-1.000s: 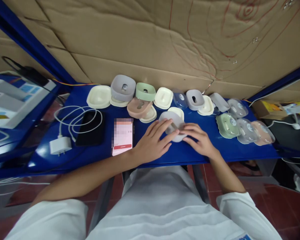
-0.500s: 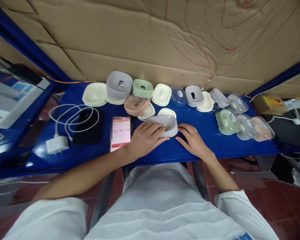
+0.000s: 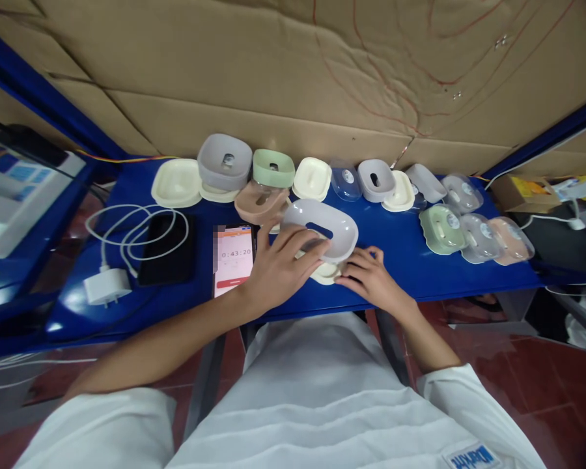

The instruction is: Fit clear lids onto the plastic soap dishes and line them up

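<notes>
A grey oval soap dish [image 3: 342, 242] with a slot in its floor is tilted up in front of me. My left hand [image 3: 284, 266] grips its near left side, with the fingers bent over the rim. Below the dish, a cream tray [image 3: 326, 273] shows only its near part; the rest is hidden by the dish and my fingers. My right hand [image 3: 372, 277] is closed on the tray's right edge, its fingertips just under the dish. Left of my left hand lies a phone [image 3: 234, 260] with a running timer.
Along the back stand a grey dish [image 3: 224, 159], a green dish [image 3: 273, 168], a peach dish [image 3: 256, 205] and cream trays [image 3: 176, 184]. Lidded dishes [image 3: 442, 229] sit at the right. At the left are a white charger [image 3: 107, 285] with coiled cable and a black device [image 3: 166, 254].
The grey dish has been raised and tilted, showing its slot. The cream tray now appears nearer me beneath it. My right hand has closed on the tray's edge.
</notes>
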The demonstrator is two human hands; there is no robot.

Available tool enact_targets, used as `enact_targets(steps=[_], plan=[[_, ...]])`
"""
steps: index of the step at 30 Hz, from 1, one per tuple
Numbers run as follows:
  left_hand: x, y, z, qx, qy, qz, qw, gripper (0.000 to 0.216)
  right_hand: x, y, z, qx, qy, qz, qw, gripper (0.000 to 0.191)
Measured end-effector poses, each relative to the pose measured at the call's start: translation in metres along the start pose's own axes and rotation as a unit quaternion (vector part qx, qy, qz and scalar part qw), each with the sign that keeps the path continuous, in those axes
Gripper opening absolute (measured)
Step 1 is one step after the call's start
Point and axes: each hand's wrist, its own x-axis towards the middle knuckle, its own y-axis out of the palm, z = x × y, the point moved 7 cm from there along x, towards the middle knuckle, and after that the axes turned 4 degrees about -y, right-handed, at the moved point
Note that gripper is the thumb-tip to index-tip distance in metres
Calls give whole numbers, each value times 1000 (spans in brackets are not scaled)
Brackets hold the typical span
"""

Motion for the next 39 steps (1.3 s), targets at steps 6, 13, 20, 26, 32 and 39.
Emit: enact_targets(steps=[6,13,20,26,32,39], plan=[[-3,13,-5,-6,3,55,998,21,-24,-38,-22,-24,38,-192,980,13],[1,2,8,-2,-26,-5,1000,25,-1,-9,-3,-24,101,-128,986,40],[3,-2,14,3,-39,-9,999,26,-1,8,-3,-30,52,-22,998,25],[-7,18,-5,-21,3,68,997,23,-15,-24,2,28,15,-170,985,14],[-11,30,-10,-16,13,108,994,23,-17,-24,11,3,0,-228,974,22],[-12,30,-25,-49,61,122,989,31,-33,-11,6,-6,33,-115,993,39]])
